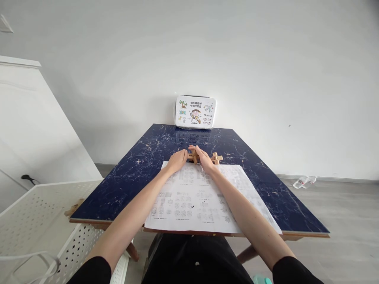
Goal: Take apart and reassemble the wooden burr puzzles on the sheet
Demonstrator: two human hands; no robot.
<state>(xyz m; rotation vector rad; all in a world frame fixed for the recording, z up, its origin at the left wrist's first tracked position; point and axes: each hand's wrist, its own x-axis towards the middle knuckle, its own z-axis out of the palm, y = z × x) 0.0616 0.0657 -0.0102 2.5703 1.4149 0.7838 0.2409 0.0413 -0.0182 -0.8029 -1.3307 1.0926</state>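
Both my arms reach forward over a printed instruction sheet [204, 201] lying on a dark blue marbled table [133, 173]. My left hand [177, 161] and my right hand [203, 157] meet at the sheet's far edge, fingers curled around a small wooden puzzle piece [194, 156] between them. A second wooden interlocking puzzle [216, 158], cross-shaped, stands on the table just right of my right hand, not touched.
A white illustrated case [195, 112] marked TRAVEL leans on the wall at the table's far edge. A white perforated basket [38, 221] stands at the left. An empty plastic bottle [303, 182] lies on the grey floor at the right.
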